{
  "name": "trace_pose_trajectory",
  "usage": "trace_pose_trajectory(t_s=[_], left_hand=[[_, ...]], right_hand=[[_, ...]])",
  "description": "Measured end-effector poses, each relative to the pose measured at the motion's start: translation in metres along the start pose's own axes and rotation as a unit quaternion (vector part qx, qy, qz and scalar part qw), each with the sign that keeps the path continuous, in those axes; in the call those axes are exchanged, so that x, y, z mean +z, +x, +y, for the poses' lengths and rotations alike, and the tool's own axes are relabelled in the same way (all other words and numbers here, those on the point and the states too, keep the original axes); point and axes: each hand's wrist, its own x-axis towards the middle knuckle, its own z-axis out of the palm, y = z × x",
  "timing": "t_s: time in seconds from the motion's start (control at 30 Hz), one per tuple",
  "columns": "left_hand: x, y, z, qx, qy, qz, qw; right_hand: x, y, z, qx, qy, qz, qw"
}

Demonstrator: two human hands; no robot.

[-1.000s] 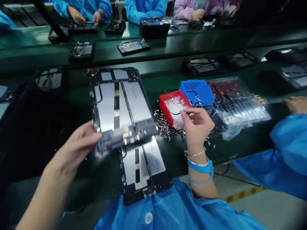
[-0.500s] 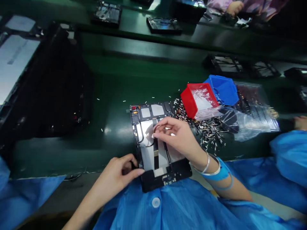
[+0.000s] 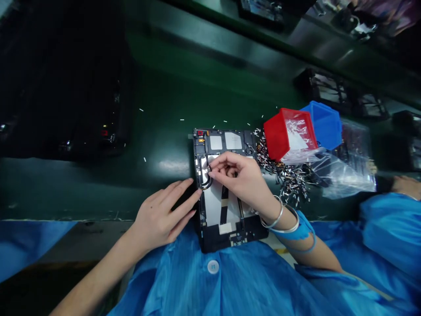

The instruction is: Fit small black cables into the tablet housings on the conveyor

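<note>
An opened tablet with a black frame and silver inner plates lies at the bench's near edge, close to my body. My right hand is over its middle, thumb and forefinger pinching the end of a thin black cable. That cable curves down from the pinch and bends toward the tablet's left side. Along that left edge rests my left hand, fingers stretched and apart, the tips touching the frame near the cable's bend. Beneath my right hand, part of the tablet's inside is hidden.
Right of the tablet stand a red bin with clear plastic and a blue bin. Small loose parts and clear bags lie before them. Dark devices stand at left. A co-worker's blue sleeve is at right.
My left hand has opened from a curled hold at the tablet's lower left and moved up its edge. My right hand still pinches the cable, now nearer the left edge. The view has shifted.
</note>
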Motion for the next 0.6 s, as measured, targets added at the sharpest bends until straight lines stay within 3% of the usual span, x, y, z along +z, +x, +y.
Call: trace_pose_trajectory(t_s=[0.33,0.6], left_hand=[[0.006,0.006,0.001,0.001,-0.004,0.025,1.000],[0.001,0.018,0.000,0.027,0.019,0.001,0.999]], right_hand=[[-0.010,0.009,-0.002,-0.017,-0.062,-0.022,0.998],[-0.016,0.018,-0.004,-0.016,-0.099,-0.059,0.993]])
